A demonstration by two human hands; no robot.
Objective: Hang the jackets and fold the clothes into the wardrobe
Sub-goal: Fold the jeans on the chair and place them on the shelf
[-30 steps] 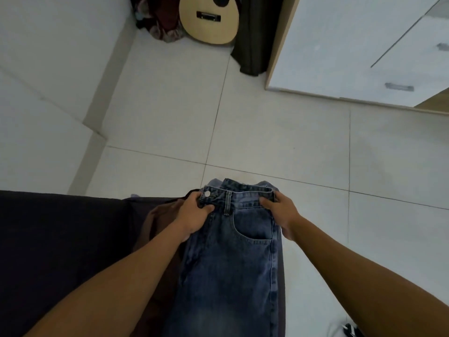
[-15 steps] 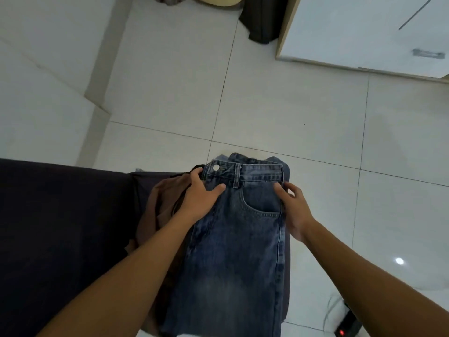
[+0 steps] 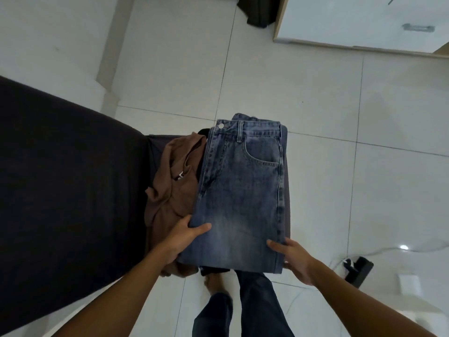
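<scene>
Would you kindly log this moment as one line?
stage: folding | left hand: holds jeans | right hand: holds jeans | beside: brown garment

The floor (image 3: 279, 76) is laid with large pale glossy tiles, divided by thin grout lines. A dark-covered bed or sofa (image 3: 60, 178) (which of the two cannot be told) fills the near left. A white wall (image 3: 48, 32) is seen at far left. A white cabinet (image 3: 352, 18) with a metal handle (image 3: 418, 27) stands far right. A ceiling light's glare (image 3: 403, 247) is reflected near right.
</scene>
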